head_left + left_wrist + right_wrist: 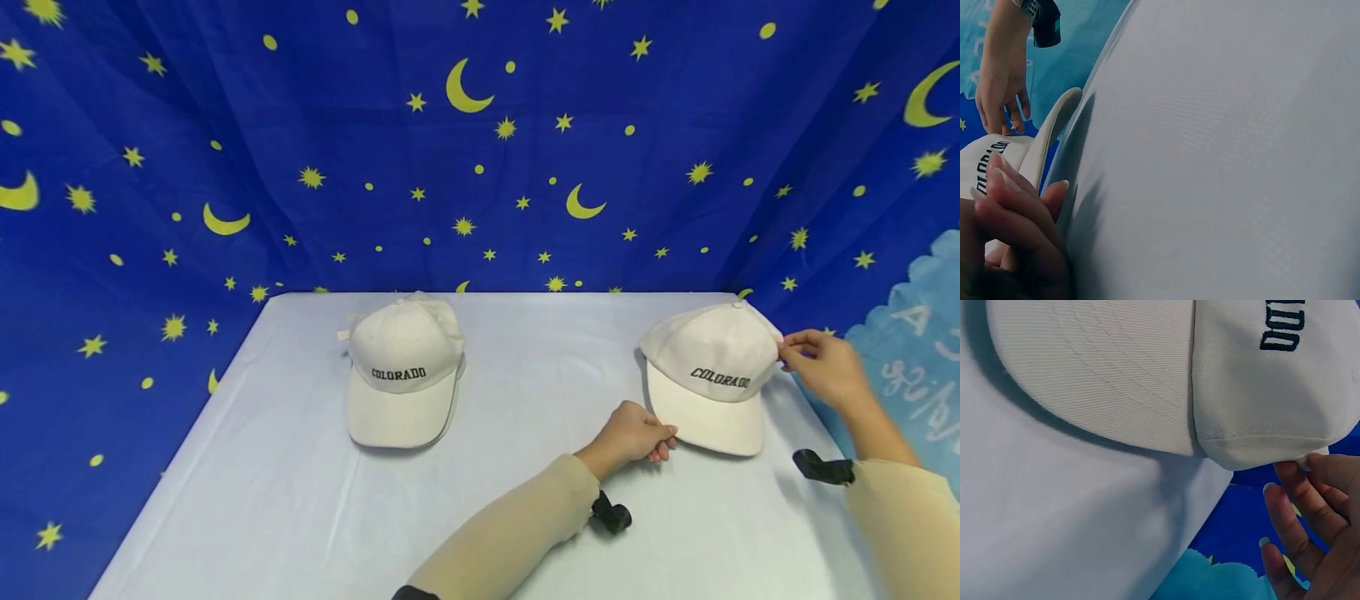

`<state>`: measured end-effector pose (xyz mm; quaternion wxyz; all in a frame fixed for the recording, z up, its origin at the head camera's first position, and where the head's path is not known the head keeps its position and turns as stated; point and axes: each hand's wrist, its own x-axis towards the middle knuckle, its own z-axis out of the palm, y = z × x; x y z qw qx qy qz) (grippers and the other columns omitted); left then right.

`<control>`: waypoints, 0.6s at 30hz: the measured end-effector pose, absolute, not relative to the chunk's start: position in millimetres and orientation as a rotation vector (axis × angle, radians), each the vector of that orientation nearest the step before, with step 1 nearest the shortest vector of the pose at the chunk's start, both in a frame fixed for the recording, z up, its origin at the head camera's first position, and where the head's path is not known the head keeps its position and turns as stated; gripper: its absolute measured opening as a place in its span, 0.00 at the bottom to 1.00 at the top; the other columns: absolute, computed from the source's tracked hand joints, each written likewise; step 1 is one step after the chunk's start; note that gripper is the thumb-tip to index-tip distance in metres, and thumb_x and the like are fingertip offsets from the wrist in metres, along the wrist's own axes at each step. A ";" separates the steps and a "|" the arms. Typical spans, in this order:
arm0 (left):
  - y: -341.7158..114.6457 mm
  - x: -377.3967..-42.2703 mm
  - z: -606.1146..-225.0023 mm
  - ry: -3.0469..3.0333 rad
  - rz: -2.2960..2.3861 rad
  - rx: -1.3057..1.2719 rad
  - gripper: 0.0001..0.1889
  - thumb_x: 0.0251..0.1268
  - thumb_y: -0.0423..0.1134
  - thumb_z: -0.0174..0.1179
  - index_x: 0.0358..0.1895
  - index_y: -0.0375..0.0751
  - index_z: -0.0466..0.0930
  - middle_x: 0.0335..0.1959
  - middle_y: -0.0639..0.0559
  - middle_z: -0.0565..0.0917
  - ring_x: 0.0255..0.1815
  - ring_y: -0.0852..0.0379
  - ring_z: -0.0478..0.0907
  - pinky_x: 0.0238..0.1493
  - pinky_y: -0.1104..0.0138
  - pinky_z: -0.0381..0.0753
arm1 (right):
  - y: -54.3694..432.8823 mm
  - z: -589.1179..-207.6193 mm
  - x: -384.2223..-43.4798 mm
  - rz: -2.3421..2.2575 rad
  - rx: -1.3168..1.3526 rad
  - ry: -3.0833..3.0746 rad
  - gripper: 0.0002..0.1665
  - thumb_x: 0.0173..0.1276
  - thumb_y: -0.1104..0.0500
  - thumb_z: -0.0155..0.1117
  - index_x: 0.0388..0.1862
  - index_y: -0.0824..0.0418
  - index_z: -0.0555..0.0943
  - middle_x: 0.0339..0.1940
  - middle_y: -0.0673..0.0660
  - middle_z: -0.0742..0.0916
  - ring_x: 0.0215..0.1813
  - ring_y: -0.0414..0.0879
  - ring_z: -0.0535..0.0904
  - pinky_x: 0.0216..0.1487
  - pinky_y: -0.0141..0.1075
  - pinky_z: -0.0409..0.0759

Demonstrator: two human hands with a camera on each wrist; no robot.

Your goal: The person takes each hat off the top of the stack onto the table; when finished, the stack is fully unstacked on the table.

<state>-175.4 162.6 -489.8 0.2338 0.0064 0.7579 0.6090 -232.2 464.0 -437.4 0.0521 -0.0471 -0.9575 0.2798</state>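
A white baseball cap (720,342) with dark COLORADO lettering stands at the right of the table, its brim towards the viewer. My left hand (633,432) pinches the left front edge of the brim between thumb and curled fingers. At the cap's right side, my right hand (828,371) pinches the fabric with thumb and index finger. The right wrist view shows that pinch at the lower edge of the crown (1260,400), the other fingers spread apart. In the left wrist view, curled fingers (1022,212) hide part of the cap.
A second white COLORADO cap (405,358) sits left of centre, brim forward, its strap showing at the left. Both caps are on a white-covered table (247,500). Blue curtains (360,125) with yellow moons and stars surround it; a light blue patterned cloth (915,333) hangs at right.
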 end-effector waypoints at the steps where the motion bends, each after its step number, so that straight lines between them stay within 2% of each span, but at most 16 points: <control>1: 162.4 -175.7 -489.1 2.070 1.674 0.016 0.17 0.69 0.34 0.67 0.19 0.32 0.86 0.07 0.52 0.75 0.06 0.65 0.68 0.12 0.76 0.68 | 464.3 -438.5 -232.5 0.847 -0.133 -2.908 0.24 0.81 0.52 0.54 0.52 0.75 0.77 0.43 0.75 0.86 0.31 0.49 0.85 0.26 0.31 0.76; 8: 162.7 -176.3 -483.8 2.043 1.654 -0.008 0.16 0.69 0.32 0.66 0.21 0.30 0.86 0.07 0.52 0.75 0.06 0.64 0.68 0.11 0.76 0.68 | 466.8 -446.3 -233.6 0.835 -0.089 -2.879 0.20 0.78 0.56 0.56 0.50 0.75 0.78 0.40 0.72 0.87 0.27 0.35 0.81 0.23 0.33 0.74; 18: 161.5 -177.0 -488.0 2.002 1.649 0.087 0.16 0.71 0.31 0.64 0.23 0.27 0.85 0.07 0.50 0.75 0.06 0.62 0.70 0.11 0.73 0.72 | 468.4 -452.7 -236.6 0.837 -0.118 -2.878 0.21 0.79 0.55 0.56 0.50 0.75 0.78 0.40 0.72 0.87 0.29 0.43 0.83 0.21 0.36 0.72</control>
